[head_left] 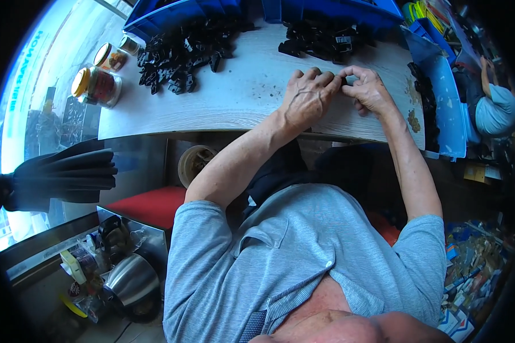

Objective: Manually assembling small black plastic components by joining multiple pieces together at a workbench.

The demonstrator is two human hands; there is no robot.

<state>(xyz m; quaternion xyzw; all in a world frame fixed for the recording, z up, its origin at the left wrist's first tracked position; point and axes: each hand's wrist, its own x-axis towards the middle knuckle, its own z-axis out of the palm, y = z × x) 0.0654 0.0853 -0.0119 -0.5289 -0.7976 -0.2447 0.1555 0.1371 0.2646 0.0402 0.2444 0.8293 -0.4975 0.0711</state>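
Note:
My two hands meet over the right half of the pale wood-grain table [234, 106]. My right hand [371, 92] is closed, its thumb and forefinger curled in a pinch around a small black part [345, 82], of which little shows. Right beside it, my left hand [309, 97] has its back turned up and its fingers bent inward; whatever they grip is hidden. Beyond the hands lies a pile of black plastic parts [326, 43]. A bigger heap of similar black plastic parts [186, 54] spreads over the table's far left.
Blue bins [194, 12] line the back edge. Another blue bin [449, 97] stands at the right, beside a row of black parts [423, 97]. Lidded jars [100, 86] are at the left edge. A steel kettle [133, 280] sits lower left. Another person [496, 108] is at far right.

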